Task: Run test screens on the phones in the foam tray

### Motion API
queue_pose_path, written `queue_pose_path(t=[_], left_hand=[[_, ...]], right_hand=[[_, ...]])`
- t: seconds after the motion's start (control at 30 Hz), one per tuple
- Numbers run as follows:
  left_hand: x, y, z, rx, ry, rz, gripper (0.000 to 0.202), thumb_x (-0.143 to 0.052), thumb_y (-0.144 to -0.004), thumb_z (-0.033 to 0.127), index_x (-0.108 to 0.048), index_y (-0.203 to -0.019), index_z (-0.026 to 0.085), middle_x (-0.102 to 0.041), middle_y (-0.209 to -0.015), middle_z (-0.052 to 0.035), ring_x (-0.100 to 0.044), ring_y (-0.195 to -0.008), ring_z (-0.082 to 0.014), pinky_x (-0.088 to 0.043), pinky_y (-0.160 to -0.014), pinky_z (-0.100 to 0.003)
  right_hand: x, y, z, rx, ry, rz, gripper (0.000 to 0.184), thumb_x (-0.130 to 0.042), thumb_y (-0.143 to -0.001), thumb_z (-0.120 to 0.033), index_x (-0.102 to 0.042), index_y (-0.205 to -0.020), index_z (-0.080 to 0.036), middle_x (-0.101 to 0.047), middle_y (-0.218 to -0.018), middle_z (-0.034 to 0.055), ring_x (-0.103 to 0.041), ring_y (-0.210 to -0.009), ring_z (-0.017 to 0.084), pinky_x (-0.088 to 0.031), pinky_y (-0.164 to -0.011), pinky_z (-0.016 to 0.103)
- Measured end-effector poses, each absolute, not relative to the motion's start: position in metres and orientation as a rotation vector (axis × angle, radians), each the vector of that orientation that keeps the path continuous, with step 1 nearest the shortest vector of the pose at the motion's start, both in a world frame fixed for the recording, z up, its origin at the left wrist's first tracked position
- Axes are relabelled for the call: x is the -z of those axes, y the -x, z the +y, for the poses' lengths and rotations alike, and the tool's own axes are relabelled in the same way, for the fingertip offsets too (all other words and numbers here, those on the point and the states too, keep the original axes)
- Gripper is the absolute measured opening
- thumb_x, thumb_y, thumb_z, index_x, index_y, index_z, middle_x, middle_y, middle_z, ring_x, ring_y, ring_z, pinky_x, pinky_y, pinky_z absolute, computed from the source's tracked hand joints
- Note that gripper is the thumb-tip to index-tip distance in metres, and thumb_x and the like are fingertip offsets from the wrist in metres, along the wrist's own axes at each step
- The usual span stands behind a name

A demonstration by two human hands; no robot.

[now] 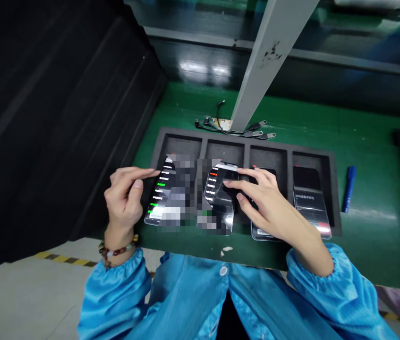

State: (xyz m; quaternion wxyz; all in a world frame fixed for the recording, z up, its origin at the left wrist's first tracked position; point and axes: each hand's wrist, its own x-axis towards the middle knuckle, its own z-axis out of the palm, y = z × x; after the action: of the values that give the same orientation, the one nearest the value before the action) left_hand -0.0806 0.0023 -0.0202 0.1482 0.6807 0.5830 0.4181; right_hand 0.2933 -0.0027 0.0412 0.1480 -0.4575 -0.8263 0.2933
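Observation:
My left hand (125,193) is by the leftmost smartphone (154,200), its index finger stretched to the phone's left edge and the other fingers curled. That screen shows a list with some green lines. Over the second smartphone (221,208), my right hand (261,196) has its fingers apart, one fingertip at the lit screen. A red line shows in that list. A third smartphone (261,233) is partly hidden under my right hand. The rightmost smartphone (309,198) shows a dark screen with a line of text. Blurred patches cover parts of the two left phones.
The phones lie in a dark foam tray (335,203) with compartments, on a green table (373,189). Behind it lie black cables (228,131) beside a grey post (267,52). A blue marker (349,189) lies right. A black curtain (54,108) hangs left.

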Motion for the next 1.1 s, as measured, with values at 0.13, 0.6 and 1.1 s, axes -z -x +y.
queue_pose_path(t=[0.13,0.6,1.1], left_hand=[[0.021,0.081,0.002,-1.214,-1.973,1.658,0.034,-0.054,-0.112,0.041,-0.084,-0.12,0.028,-0.088,-0.113,-0.0059,-0.074,-0.115,-0.0301,-0.052,-0.112,-0.055],[0.025,0.09,0.004,-1.217,-2.069,1.454,0.036,-0.056,-0.109,0.047,-0.088,-0.107,0.03,-0.086,-0.1,-0.0049,-0.074,-0.104,-0.0309,-0.047,-0.11,-0.058],[0.025,0.092,0.001,-1.181,-2.071,1.541,0.043,-0.054,-0.106,0.057,-0.088,-0.1,0.031,-0.085,-0.09,-0.0054,-0.069,-0.094,-0.0323,-0.045,-0.107,-0.061]], right_hand=[[-0.04,-0.296,-0.003,-0.791,1.318,-2.362,0.04,-0.045,-0.117,-0.025,-0.065,-0.151,-0.028,-0.076,-0.148,0.0099,-0.048,-0.164,0.033,-0.03,-0.136,0.068],[-0.036,-0.303,-0.002,-0.733,1.344,-2.359,0.04,-0.045,-0.118,-0.028,-0.063,-0.154,-0.031,-0.074,-0.15,0.0111,-0.048,-0.164,0.034,-0.034,-0.134,0.068],[-0.038,-0.305,-0.001,-0.736,1.358,-2.354,0.041,-0.044,-0.119,-0.031,-0.064,-0.154,-0.032,-0.073,-0.151,0.011,-0.047,-0.165,0.034,-0.033,-0.134,0.067]])
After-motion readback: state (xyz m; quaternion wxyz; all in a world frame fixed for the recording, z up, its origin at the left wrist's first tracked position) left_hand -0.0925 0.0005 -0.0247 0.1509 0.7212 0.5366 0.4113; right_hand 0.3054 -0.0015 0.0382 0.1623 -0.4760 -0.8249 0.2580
